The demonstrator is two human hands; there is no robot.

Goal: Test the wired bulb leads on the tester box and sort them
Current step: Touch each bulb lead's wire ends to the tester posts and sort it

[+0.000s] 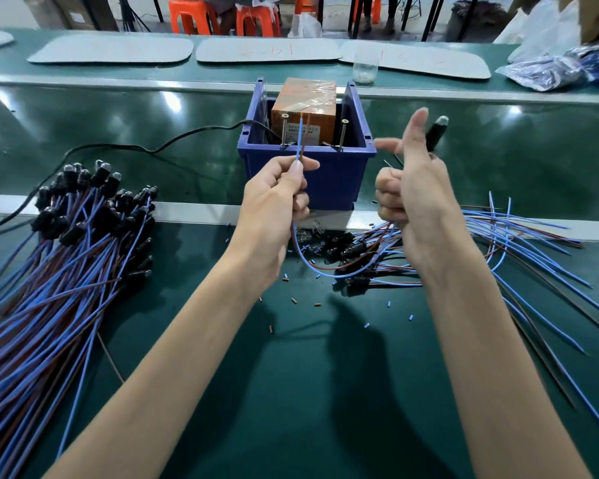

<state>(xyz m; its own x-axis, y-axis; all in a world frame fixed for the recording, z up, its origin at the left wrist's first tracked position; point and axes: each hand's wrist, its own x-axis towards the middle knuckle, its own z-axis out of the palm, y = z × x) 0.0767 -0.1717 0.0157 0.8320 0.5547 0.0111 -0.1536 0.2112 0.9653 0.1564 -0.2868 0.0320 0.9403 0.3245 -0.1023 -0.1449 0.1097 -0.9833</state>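
A blue bin (329, 178) holds an orange tester box (305, 105) with two upright screws (284, 131) as contacts. My left hand (274, 202) pinches the blue and brown wire ends (301, 136) of one lead, raised in front of the screws. That lead loops down and across to my right hand (415, 198), which holds its black bulb socket (435, 133) upright with the thumb raised. A large bundle of leads (66, 243) lies at the left. A smaller pile of leads (353, 254) lies under my right hand, its wires fanning to the right.
A black power cable (153, 148) runs from the bin off to the left. Short bits of cut insulation (294, 300) are scattered on the green mat. A clear jar (364, 69) and grey pads (267, 50) sit beyond, with plastic bags (547, 69) at far right.
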